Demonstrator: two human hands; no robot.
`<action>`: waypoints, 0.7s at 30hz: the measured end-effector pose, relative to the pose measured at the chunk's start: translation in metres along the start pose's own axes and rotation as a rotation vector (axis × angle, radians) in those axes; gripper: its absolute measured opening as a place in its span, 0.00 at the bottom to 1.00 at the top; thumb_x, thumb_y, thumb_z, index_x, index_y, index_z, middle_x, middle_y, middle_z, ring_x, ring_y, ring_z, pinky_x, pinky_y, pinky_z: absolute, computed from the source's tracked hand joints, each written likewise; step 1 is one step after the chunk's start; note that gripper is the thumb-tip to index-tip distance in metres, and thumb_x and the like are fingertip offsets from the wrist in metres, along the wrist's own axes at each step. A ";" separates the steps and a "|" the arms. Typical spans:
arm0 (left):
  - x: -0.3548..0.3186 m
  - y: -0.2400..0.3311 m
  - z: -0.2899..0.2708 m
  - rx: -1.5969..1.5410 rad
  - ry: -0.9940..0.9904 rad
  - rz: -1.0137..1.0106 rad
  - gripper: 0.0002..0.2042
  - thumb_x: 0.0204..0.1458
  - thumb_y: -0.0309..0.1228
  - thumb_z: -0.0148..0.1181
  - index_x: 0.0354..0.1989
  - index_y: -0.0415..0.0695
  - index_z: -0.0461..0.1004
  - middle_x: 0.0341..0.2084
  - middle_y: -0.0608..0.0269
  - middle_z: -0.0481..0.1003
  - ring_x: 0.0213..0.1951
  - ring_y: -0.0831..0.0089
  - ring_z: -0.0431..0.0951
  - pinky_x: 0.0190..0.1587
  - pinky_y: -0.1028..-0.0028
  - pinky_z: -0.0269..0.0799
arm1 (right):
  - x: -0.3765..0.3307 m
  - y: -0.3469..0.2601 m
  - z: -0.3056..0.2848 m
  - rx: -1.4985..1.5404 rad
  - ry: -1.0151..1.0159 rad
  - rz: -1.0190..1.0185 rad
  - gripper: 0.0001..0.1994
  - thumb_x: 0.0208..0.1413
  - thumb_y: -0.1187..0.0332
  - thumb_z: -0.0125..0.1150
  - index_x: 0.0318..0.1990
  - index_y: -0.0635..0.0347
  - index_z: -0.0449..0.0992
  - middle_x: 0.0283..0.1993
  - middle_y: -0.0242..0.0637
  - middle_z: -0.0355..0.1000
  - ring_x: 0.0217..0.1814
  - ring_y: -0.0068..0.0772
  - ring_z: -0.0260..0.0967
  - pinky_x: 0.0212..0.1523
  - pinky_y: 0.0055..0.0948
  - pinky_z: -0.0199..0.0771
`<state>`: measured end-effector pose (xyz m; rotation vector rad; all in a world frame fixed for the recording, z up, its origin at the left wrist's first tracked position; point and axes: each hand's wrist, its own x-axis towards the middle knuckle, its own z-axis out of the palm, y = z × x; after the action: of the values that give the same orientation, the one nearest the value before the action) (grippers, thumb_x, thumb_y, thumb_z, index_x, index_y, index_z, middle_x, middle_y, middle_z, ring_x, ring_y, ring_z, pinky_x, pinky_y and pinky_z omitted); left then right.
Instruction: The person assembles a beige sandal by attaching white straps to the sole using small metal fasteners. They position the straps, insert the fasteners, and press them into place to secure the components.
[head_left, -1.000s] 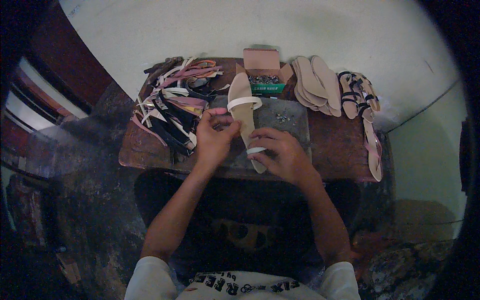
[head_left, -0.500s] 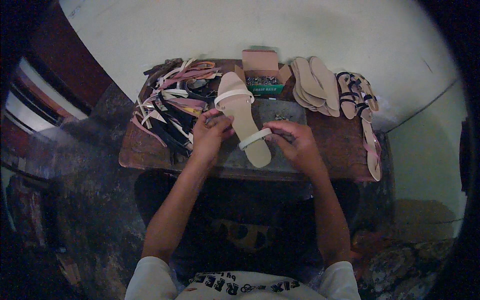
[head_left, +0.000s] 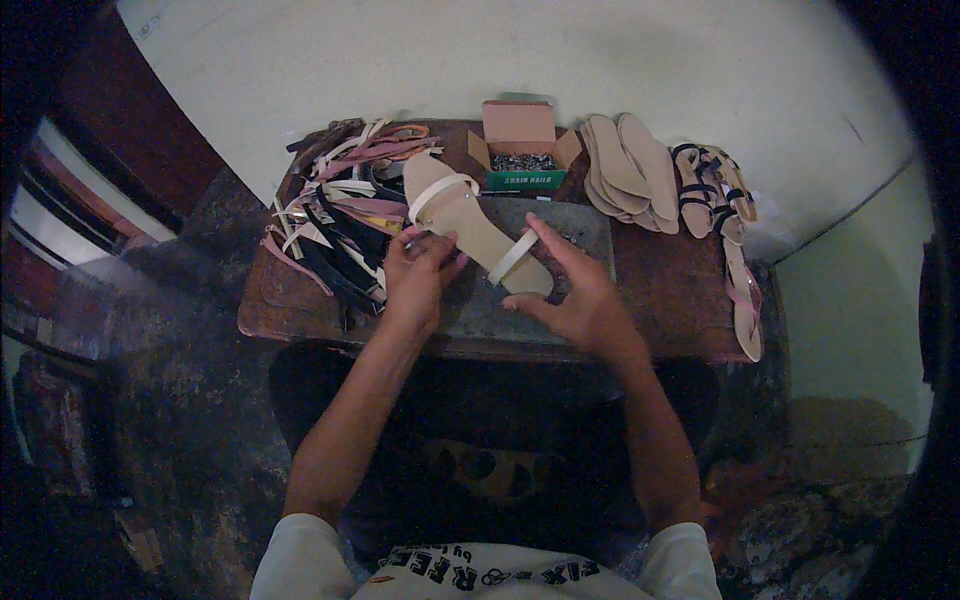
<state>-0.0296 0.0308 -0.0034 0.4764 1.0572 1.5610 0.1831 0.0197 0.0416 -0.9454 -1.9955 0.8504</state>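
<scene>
A beige sandal [head_left: 465, 227] is held tilted above the grey slab, its toe toward the far left. A cream strap [head_left: 436, 193] with a small metal stud arches over its front part. Across the heel runs a second cream strap [head_left: 513, 258]. My left hand [head_left: 420, 268] pinches the sandal's left edge near the middle, fingers partly hidden beneath. Around the heel is my right hand [head_left: 585, 300], its thumb at the lower edge and its fingers at the strap's far end, with a wide gap between them.
The grey slab [head_left: 590, 225] lies on a brown wooden table [head_left: 660, 310]. Loose straps [head_left: 340, 225] are heaped at left. An open box of small nails [head_left: 525, 163] stands behind the sandal. Beige soles [head_left: 628, 165] and finished dark-strapped sandals [head_left: 700, 190] lie at right.
The sandal has turned, its toe swinging left and its heel slightly right. My right hand has gone from pinching the heel strap's end to spreading around the heel.
</scene>
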 end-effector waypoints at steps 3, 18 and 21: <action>-0.005 -0.006 0.004 -0.012 0.062 0.046 0.28 0.52 0.22 0.64 0.56 0.40 0.52 0.43 0.54 0.70 0.45 0.65 0.75 0.45 0.67 0.80 | 0.000 0.002 0.013 -0.185 0.115 -0.059 0.42 0.45 0.65 0.75 0.67 0.63 0.58 0.60 0.51 0.68 0.62 0.52 0.66 0.62 0.41 0.67; -0.017 -0.015 0.013 -0.095 0.099 0.035 0.27 0.53 0.19 0.61 0.55 0.39 0.51 0.45 0.52 0.67 0.46 0.63 0.74 0.49 0.64 0.80 | 0.002 0.016 0.014 -0.135 0.266 -0.037 0.34 0.42 0.70 0.75 0.59 0.62 0.69 0.55 0.51 0.71 0.57 0.53 0.70 0.58 0.41 0.69; -0.018 -0.014 0.014 -0.082 0.084 0.035 0.28 0.51 0.22 0.64 0.56 0.43 0.53 0.49 0.53 0.67 0.48 0.62 0.73 0.52 0.61 0.76 | 0.000 0.036 -0.003 -0.204 0.152 -0.082 0.30 0.41 0.73 0.76 0.55 0.58 0.73 0.53 0.45 0.74 0.55 0.41 0.73 0.55 0.36 0.72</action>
<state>-0.0057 0.0188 -0.0033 0.3779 1.0490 1.6602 0.1970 0.0387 0.0145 -1.0033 -1.9992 0.5214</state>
